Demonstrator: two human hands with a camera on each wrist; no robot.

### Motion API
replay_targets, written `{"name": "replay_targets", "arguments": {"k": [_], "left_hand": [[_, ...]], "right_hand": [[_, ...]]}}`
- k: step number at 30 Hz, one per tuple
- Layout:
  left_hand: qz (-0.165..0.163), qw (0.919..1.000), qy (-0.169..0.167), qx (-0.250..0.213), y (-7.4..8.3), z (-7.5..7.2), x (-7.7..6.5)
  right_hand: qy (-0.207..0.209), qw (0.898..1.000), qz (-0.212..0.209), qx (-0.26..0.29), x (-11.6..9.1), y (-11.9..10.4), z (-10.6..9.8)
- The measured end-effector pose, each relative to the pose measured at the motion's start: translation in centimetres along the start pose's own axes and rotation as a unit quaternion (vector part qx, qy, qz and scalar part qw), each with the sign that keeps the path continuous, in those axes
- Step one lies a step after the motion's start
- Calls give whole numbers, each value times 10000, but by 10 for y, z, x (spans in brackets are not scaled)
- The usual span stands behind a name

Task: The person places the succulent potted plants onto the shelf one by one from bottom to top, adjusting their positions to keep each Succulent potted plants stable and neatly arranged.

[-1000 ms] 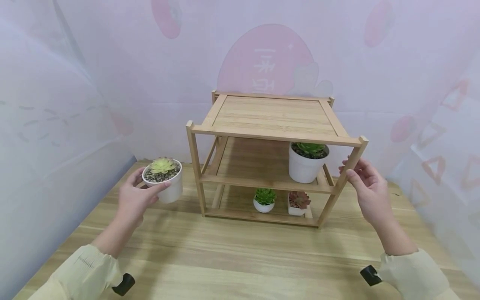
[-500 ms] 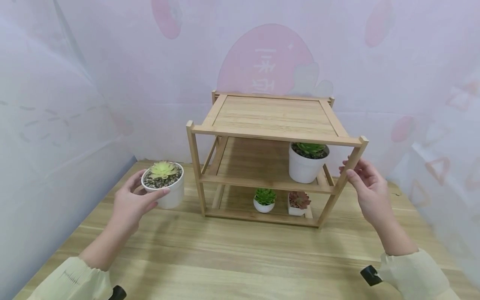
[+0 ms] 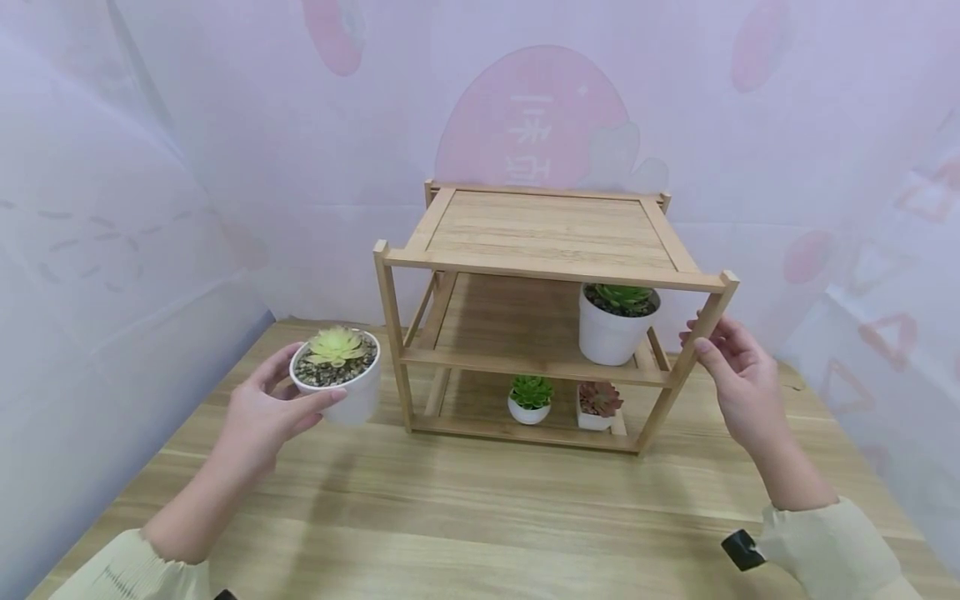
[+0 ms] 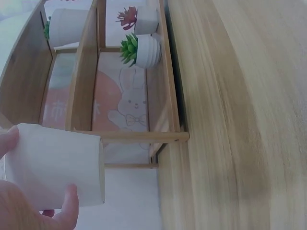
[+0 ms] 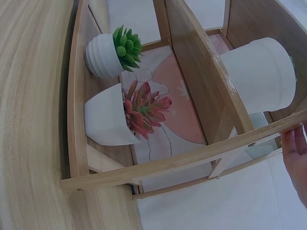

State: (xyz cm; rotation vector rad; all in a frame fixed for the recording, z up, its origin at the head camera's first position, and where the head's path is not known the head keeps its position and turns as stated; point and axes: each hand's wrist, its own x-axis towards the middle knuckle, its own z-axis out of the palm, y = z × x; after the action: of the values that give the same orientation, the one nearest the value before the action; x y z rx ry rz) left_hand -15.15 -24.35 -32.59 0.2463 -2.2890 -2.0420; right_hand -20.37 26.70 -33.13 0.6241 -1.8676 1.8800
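My left hand point(image 3: 262, 412) holds a white pot with a pale yellow-green succulent point(image 3: 337, 346), thumb across its near side. The potted succulent is raised over the table, just left of a three-level wooden shelf point(image 3: 555, 229). On the other side, my right hand point(image 3: 738, 379) grips the shelf's front right post, thumb in front and fingertips behind. A larger white pot with a green plant point(image 3: 615, 333) stands at the right of the middle level. Below it are a small round pot with a green succulent point(image 3: 530, 400) and a squarish pot with a reddish succulent point(image 4: 144, 20).
The shelf stands on a wood-grain table point(image 3: 450, 517). Pale printed cloth point(image 3: 337, 150) hangs behind and at both sides, close to the table's edges. The shelf's corner posts point(image 3: 392, 333) rise slightly past its top panel.
My left hand has moved the potted succulent a little to the right and toward me, closer to the shelf's left post. The right hand stays on its post.
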Motion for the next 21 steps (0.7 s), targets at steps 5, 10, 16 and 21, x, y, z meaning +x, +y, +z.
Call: {"name": "replay_targets", "arguments": {"k": [5, 10, 16, 21], "left_hand": [[224, 9992, -220, 256, 4, 4, -8], [259, 9978, -327, 518, 8, 10, -16], [285, 9971, -462, 528, 15, 20, -21], [146, 9981, -540, 254, 17, 27, -24]], "right_hand": [[1, 10000, 19, -15, 0, -1, 0], [69, 10000, 26, -42, 0, 0, 1], [132, 9999, 26, 44, 1, -1, 1], [178, 9998, 93, 96, 0, -2, 2]]}}
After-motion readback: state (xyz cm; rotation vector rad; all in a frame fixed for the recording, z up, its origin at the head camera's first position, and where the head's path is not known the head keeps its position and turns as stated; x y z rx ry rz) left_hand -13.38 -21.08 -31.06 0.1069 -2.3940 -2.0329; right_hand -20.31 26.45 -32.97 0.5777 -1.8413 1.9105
